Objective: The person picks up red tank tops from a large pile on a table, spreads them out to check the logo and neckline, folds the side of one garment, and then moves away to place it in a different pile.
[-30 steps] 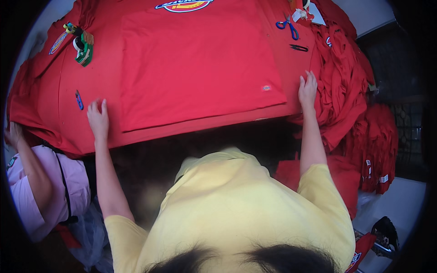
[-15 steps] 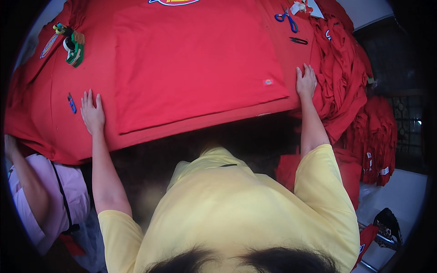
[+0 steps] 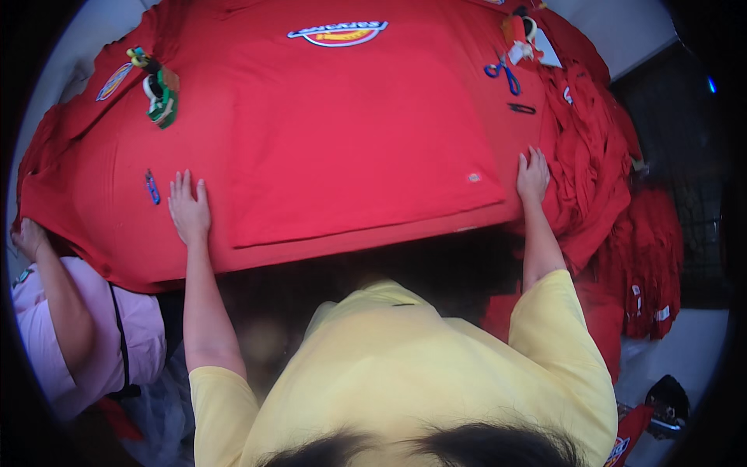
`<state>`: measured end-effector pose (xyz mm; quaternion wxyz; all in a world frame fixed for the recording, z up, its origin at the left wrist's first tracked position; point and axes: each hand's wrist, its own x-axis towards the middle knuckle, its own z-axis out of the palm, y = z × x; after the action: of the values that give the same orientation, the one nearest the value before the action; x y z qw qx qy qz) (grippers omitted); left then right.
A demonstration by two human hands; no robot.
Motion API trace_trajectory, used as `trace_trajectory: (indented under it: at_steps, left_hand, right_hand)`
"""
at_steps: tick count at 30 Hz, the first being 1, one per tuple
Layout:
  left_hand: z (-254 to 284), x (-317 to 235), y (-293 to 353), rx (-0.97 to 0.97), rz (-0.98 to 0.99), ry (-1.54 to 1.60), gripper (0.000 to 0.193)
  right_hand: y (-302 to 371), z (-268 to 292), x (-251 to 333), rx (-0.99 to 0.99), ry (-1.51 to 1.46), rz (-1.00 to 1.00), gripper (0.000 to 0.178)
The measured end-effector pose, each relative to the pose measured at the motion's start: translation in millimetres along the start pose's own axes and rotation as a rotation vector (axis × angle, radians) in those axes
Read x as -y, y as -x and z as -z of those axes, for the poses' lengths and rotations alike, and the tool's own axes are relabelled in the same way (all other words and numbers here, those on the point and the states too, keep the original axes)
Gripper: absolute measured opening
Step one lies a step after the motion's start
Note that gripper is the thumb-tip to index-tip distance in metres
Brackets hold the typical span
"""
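A red T-shirt [image 3: 350, 140] lies flat on the red-covered table [image 3: 117, 226], its hem toward me and a printed logo across its upper part. My left hand [image 3: 189, 208] rests open, fingers stretched, on the table just left of the shirt. Open as well, my right hand [image 3: 533, 177] lies flat at the table's right side, between the shirt's lower corner and heaped red garments. A small blue cutter [image 3: 152, 187] is just left of my left hand. Beyond my right hand are dark thread snips [image 3: 522, 108] and blue-handled scissors [image 3: 503, 74].
A green tape dispenser [image 3: 162, 97] stands at the left. Red garments [image 3: 587, 156] are piled along the right edge, with more hanging stacks [image 3: 654, 257] below. At the far left, a co-worker's hand [image 3: 31, 237] touches the red cloth. Tape and white paper [image 3: 547, 50] lie at the far right.
The whole view has shifted, so the table sits lower and further right, showing more of the shirt's logo. Both my hands stay flat beside the shirt. The co-worker's hand shows more fully.
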<state>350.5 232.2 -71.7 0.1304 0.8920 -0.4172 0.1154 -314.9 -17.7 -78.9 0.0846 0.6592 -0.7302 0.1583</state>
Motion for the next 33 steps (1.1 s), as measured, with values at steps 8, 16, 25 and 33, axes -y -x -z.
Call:
trace_trajectory:
  at_steps: [8,16,25,33]
  left_hand:
    - [6.8,-5.1,2.3,-0.007,0.021,0.012,0.052]
    - [9.3,-6.2,2.9,0.007,0.037,0.037,0.051]
    - [10.2,-7.3,3.1,0.016,0.05,0.051,0.051]
    - [10.3,-6.8,3.4,0.017,0.053,0.052,0.051]
  right_hand:
    - [1.5,2.0,2.1,0.001,-0.003,0.001,0.048]
    - [1.1,1.4,0.4,0.016,0.014,-0.021,0.048]
    - [3.1,5.7,2.8,0.006,-0.009,-0.016,0.048]
    - [4.5,6.5,3.5,0.007,-0.022,-0.017,0.048]
